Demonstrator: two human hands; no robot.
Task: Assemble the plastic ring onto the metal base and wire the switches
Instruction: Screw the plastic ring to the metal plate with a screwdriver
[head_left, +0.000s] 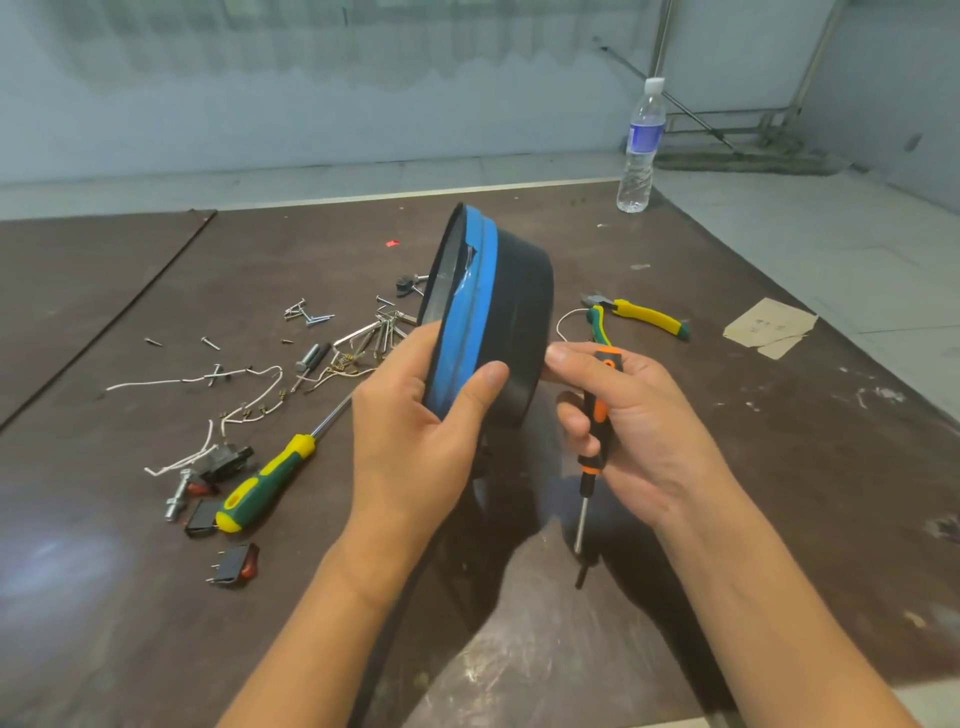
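Observation:
My left hand (421, 431) grips the lower edge of the assembly, held on edge above the table: a blue plastic ring (475, 306) sits around a black round base (519, 317). My right hand (618, 421) holds a small black-and-orange screwdriver (592, 441), tip pointing down, while its thumb touches the base's right side. Red rocker switches (236, 566) lie at the lower left, and white wires (244, 400) trail across the table to another switch (226, 457).
A green-and-yellow screwdriver (270, 486) lies left of my left hand. Loose screws and bolts (363, 332) are scattered behind it. Yellow-green pliers (636, 314) and a scrap of cardboard (769, 327) lie to the right. A water bottle (641, 148) stands at the table's far edge.

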